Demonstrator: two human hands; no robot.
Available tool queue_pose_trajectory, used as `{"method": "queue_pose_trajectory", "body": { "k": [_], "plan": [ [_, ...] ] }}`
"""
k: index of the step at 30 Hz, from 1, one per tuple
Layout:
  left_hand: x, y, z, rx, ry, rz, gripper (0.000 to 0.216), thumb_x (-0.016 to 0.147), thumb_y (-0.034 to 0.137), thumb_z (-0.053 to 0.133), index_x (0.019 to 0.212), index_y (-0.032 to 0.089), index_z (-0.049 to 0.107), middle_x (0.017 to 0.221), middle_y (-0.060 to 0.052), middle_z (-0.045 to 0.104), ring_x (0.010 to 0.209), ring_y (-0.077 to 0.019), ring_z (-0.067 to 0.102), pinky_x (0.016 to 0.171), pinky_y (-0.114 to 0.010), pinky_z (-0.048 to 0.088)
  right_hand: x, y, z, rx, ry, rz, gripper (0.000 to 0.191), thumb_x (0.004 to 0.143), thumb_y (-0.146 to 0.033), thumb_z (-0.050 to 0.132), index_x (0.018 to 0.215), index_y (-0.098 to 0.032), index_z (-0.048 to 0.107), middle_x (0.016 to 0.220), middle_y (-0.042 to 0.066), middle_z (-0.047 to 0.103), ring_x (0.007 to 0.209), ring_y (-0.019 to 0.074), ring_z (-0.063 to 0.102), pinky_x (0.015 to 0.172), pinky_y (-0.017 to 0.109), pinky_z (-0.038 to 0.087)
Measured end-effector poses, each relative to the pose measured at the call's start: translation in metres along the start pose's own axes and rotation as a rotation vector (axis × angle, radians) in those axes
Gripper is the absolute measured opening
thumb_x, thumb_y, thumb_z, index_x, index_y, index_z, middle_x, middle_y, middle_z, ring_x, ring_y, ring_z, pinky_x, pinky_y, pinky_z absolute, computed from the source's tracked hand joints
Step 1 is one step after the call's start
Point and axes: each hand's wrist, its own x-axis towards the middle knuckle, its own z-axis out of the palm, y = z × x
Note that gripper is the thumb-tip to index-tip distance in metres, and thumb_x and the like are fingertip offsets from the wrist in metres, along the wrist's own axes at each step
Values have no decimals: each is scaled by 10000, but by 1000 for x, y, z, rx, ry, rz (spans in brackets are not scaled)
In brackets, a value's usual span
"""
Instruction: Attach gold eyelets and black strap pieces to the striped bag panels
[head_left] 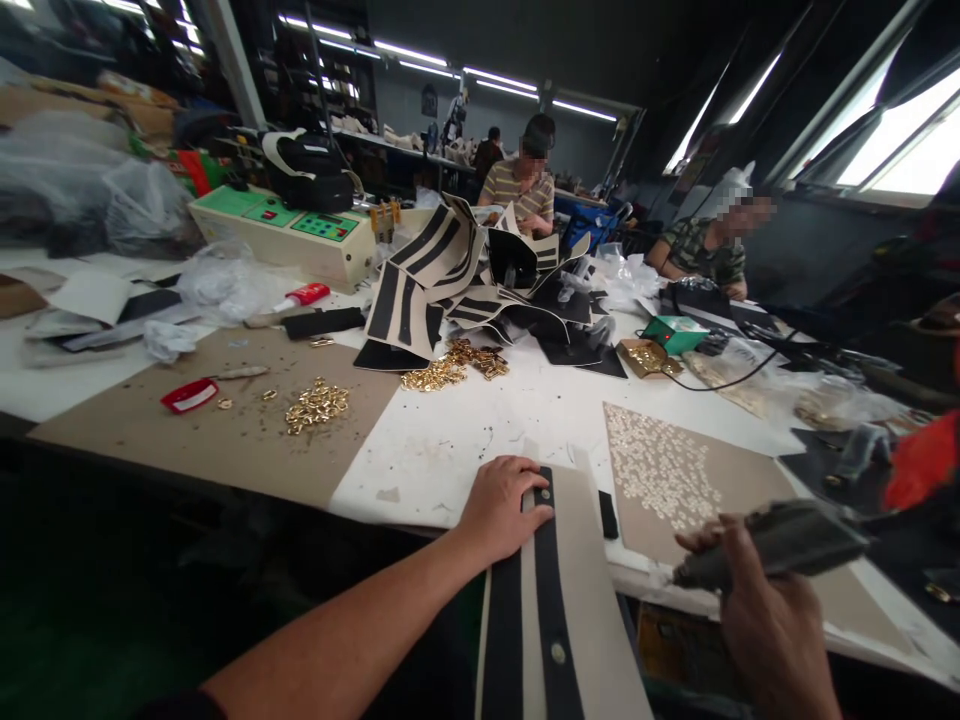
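The beige panel with black stripes (pixel 559 600) lies over the table's (pixel 450 440) near edge, its lower end hanging off toward the person. The left hand (pixel 502 505) presses flat on its top end, fingers spread, gripping nothing. The right hand (pixel 765 610) is closed around a grey handheld tool (pixel 780 540), just beside a brown board (pixel 750 490) strewn with pale studs. Gold fittings (pixel 317 405) lie heaped farther in.

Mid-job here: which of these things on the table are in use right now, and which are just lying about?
In use: left hand flat on the striped panel; right hand gripping the grey tool; likely the stud board beside them.
Lying about: pile of striped pieces, gold fittings, cream machine, green box, red tag.
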Motion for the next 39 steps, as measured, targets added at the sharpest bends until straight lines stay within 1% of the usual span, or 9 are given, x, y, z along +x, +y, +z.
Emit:
{"method": "queue_pose_trajectory", "body": {
  "k": [2, 4, 7, 11, 20, 26, 34, 37, 39],
  "plan": [
    [0, 0, 1, 0, 0, -6, 303, 759, 269, 872, 1047, 277, 777, 1269, -13, 719, 1230, -277, 611, 1091, -470, 433, -5, -33, 36, 467, -85, -114, 438, 773, -555, 817, 976, -210, 639, 733, -25, 609, 666, 175, 617, 678, 334, 546],
    [0, -1, 2, -5, 7, -8, 309, 746, 254, 881, 1035, 276, 775, 1269, -10, 717, 1224, -273, 612, 1083, -466, 432, -5, -57, 75, 694, -225, -163, 353, 802, -453, 834, 878, -210, 589, 671, -60, 532, 556, 111, 518, 577, 266, 490],
    [0, -1, 3, -16, 23, -4, 331, 723, 252, 903, 1025, 277, 770, 1264, -2, 716, 1217, -270, 611, 1079, -462, 427, 0, -73, 121, 759, -360, -216, 343, 839, -376, 822, 771, -203, 534, 617, -66, 501, 497, 93, 475, 508, 245, 441],
    [0, 0, 2, -26, 17, -4, 349, 722, 294, 918, 1034, 275, 764, 1269, -5, 712, 1238, -279, 597, 1090, -475, 416, 2, -63, 152, 642, -411, -235, 355, 838, -392, 821, 758, -207, 529, 577, -65, 490, 469, 110, 482, 459, 248, 413],
    [1, 4, -4, -25, -35, -21, 317, 756, 292, 894, 1035, 261, 746, 1292, -20, 691, 1258, -284, 578, 1095, -488, 412, 3, -42, 158, 458, -382, -308, 351, 862, -444, 785, 743, -208, 554, 566, -37, 529, 474, 129, 507, 475, 271, 436],
    [1, 5, -4, -23, -44, -14, 314, 771, 286, 877, 1052, 256, 739, 1296, -28, 688, 1261, -292, 576, 1091, -495, 414, 11, -39, 158, 459, -503, -340, 311, 885, -350, 751, 706, -221, 532, 559, -42, 520, 467, 126, 491, 487, 284, 429],
    [2, 4, -4, -44, -54, -21, 248, 813, 277, 831, 1030, 258, 713, 1277, -16, 673, 1249, -276, 562, 1097, -490, 399, 15, -36, 162, 425, -733, -350, 281, 920, -295, 711, 746, -232, 498, 631, -40, 497, 556, 139, 489, 530, 288, 406],
    [2, 3, -3, -66, -35, -35, 212, 838, 261, 793, 1032, 266, 708, 1253, -23, 675, 1225, -274, 566, 1089, -490, 401, 13, -35, 163, 386, -757, -367, 272, 943, -312, 685, 754, -228, 508, 663, -29, 502, 595, 143, 493, 561, 290, 417],
    [0, 3, -3, -72, -22, -38, 273, 793, 225, 822, 1038, 272, 710, 1243, -25, 677, 1207, -276, 571, 1076, -481, 412, 12, -33, 164, 384, -735, -352, 292, 954, -339, 670, 744, -229, 500, 646, -33, 488, 579, 139, 477, 547, 282, 406]
  ]
}}
